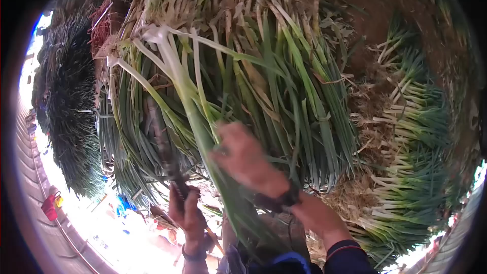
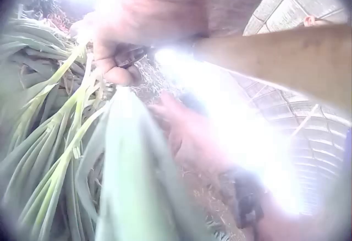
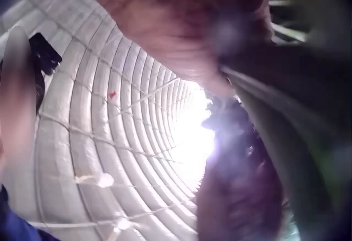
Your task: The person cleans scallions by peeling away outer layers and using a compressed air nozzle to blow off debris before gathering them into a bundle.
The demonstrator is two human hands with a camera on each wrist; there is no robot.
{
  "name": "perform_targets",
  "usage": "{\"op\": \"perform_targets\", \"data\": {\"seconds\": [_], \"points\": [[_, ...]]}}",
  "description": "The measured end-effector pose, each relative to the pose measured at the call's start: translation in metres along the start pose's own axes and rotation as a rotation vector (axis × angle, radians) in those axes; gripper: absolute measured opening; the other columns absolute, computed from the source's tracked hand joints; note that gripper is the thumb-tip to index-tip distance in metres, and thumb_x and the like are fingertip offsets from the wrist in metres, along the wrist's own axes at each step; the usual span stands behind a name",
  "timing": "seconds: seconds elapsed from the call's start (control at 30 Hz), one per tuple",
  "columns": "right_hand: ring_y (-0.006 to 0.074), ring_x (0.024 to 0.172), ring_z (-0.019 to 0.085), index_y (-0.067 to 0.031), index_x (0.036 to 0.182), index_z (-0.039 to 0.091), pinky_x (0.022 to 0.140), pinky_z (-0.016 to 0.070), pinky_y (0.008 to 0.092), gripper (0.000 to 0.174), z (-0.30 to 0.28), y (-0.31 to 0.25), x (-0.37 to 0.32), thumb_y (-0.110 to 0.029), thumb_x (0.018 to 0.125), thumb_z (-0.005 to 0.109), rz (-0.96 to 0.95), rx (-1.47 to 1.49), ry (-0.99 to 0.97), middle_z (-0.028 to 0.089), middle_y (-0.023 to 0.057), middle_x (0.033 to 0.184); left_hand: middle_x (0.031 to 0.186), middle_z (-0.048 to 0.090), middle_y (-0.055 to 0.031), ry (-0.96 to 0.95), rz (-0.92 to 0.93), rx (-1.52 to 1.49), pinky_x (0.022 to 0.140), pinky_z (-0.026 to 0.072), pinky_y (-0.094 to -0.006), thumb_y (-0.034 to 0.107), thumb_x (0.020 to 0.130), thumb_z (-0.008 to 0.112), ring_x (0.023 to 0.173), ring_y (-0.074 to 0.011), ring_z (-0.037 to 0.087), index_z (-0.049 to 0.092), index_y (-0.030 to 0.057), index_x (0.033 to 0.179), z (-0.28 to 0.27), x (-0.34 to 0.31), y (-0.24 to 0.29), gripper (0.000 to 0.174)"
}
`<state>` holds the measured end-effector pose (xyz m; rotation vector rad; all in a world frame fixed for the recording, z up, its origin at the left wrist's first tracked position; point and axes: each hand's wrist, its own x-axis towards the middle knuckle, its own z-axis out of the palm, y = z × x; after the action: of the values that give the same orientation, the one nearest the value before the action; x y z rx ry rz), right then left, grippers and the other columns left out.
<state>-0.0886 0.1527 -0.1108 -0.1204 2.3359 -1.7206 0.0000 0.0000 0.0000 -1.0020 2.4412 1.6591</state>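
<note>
In the head view, my right hand (image 1: 243, 160) is curled at the leafy part of a bunch of long green onions (image 1: 185, 89). Their white stems point away, and the leaves trail down towards my body. The right wrist view shows dark leaves (image 3: 286, 125) running out from beside that hand (image 3: 192, 26). To the left, my left hand (image 1: 188, 218) grips a long, narrow, dark blade-like tool (image 1: 165, 147) by its lower end, tip pointing away. Seen from the left wrist, the left hand's (image 2: 121, 48) fingers wrap a dark handle (image 2: 130, 56).
A broad heap of green onions (image 1: 314, 116) lies beneath and beyond the hands. More bundles (image 1: 416, 172) line the right side, roots inward, over brown soil (image 1: 375, 0). A dark green pile (image 1: 68, 101) stands at the left, near a reddish crate (image 1: 104, 23). Ribbed sheeting (image 3: 93, 125) curves around.
</note>
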Motion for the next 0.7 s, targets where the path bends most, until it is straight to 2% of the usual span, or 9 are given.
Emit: {"op": "perform_targets", "data": {"seconds": [0.07, 0.1, 0.17, 0.2, 0.3, 0.37, 0.53, 0.6, 0.7], "points": [[0.0353, 0.107, 0.061, 0.0033, 0.130, 0.057, 0.095, 0.0499, 0.0430, 0.050, -0.052, 0.034, 0.012, -0.020, 0.090, 0.075, 0.138, -0.159, 0.189, 0.058, 0.0215, 0.120, 0.099, 0.066, -0.0063, -0.091, 0.027, 0.028, 0.077, 0.0486, -0.0276, 0.006, 0.088, 0.058, 0.085, -0.0122, 0.059, 0.058, -0.0082, 0.131, 0.012, -0.020, -0.002, 0.045], [0.0369, 0.111, 0.060, 0.0061, 0.133, 0.054, 0.097, 0.0493, 0.0436, 0.052, -0.073, 0.077, 0.013, -0.014, 0.089, 0.072, 0.101, -0.481, 0.361, 0.057, 0.0232, 0.124, 0.093, 0.064, -0.0054, -0.251, 0.036, 0.058, 0.076, 0.0478, -0.0263, 0.004, 0.086, 0.059, 0.083, -0.0115, 0.059, 0.059, -0.0080, 0.130, 0.015, -0.007, -0.026, 0.046], [0.0397, 0.117, 0.058, 0.0053, 0.140, 0.047, 0.100, 0.0490, 0.0466, 0.058, -0.104, 0.129, 0.024, -0.009, 0.088, 0.069, 0.221, -0.646, 0.411, 0.055, 0.0250, 0.129, 0.094, 0.063, -0.0072, -0.381, 0.052, 0.106, 0.074, 0.0481, -0.0260, 0.003, 0.083, 0.062, 0.083, -0.0126, 0.059, 0.058, -0.0086, 0.130, 0.020, -0.014, -0.015, 0.048], [0.0411, 0.119, 0.058, 0.0050, 0.142, 0.045, 0.101, 0.0489, 0.0476, 0.060, -0.110, 0.155, 0.035, -0.007, 0.088, 0.068, 0.229, -0.747, 0.444, 0.054, 0.0255, 0.130, 0.097, 0.063, -0.0112, -0.439, 0.127, 0.143, 0.072, 0.0499, -0.0321, 0.005, 0.081, 0.069, 0.083, -0.0180, 0.060, 0.053, -0.0109, 0.135, 0.020, -0.014, -0.028, 0.058], [0.0433, 0.123, 0.055, 0.0045, 0.143, 0.044, 0.103, 0.0487, 0.0483, 0.062, -0.126, 0.210, 0.047, -0.007, 0.087, 0.068, 0.304, -0.753, 0.275, 0.053, 0.0256, 0.134, 0.112, 0.062, -0.0270, -0.627, 0.261, 0.298, 0.082, 0.0547, -0.0422, 0.011, 0.081, 0.078, 0.096, -0.0374, 0.067, 0.042, -0.0145, 0.144, 0.024, -0.023, -0.032, 0.078], [0.0419, 0.120, 0.056, 0.0001, 0.142, 0.048, 0.098, 0.0519, 0.0452, 0.061, -0.132, 0.223, 0.055, -0.005, 0.085, 0.068, 0.292, -0.881, 0.181, 0.056, 0.0219, 0.130, 0.119, 0.062, -0.0293, -0.679, 0.243, 0.322, 0.086, 0.0548, -0.0429, 0.013, 0.083, 0.078, 0.104, -0.0398, 0.067, 0.041, -0.0147, 0.145, 0.032, -0.021, -0.023, 0.077], [0.0381, 0.120, 0.060, 0.0009, 0.145, 0.047, 0.099, 0.0508, 0.0435, 0.064, -0.166, 0.198, 0.050, -0.009, 0.086, 0.066, 0.256, -0.503, 0.075, 0.061, 0.0214, 0.131, 0.121, 0.063, -0.0291, -0.706, 0.182, 0.319, 0.088, 0.0549, -0.0442, 0.016, 0.086, 0.077, 0.106, -0.0400, 0.067, 0.043, -0.0145, 0.144, 0.035, -0.024, -0.014, 0.074], [0.0262, 0.120, 0.061, 0.0011, 0.151, 0.043, 0.104, 0.0473, 0.0354, 0.066, -0.183, 0.143, 0.031, -0.011, 0.090, 0.065, 0.434, -0.098, 0.004, 0.062, 0.0161, 0.134, 0.122, 0.063, -0.0289, -0.710, 0.186, 0.334, 0.089, 0.0549, -0.0440, 0.016, 0.086, 0.077, 0.106, -0.0400, 0.068, 0.043, -0.0142, 0.144, 0.032, -0.024, -0.010, 0.073], [0.0200, 0.115, 0.060, -0.0007, 0.155, 0.039, 0.102, 0.0485, 0.0334, 0.070, -0.197, 0.101, 0.002, -0.018, 0.093, 0.066, 0.497, 0.078, -0.032, 0.062, 0.0104, 0.131, 0.122, 0.063, -0.0287, -0.714, 0.208, 0.327, 0.088, 0.0551, -0.0426, 0.017, 0.087, 0.077, 0.104, -0.0402, 0.068, 0.044, -0.0139, 0.143, 0.030, -0.025, -0.006, 0.072]]}}
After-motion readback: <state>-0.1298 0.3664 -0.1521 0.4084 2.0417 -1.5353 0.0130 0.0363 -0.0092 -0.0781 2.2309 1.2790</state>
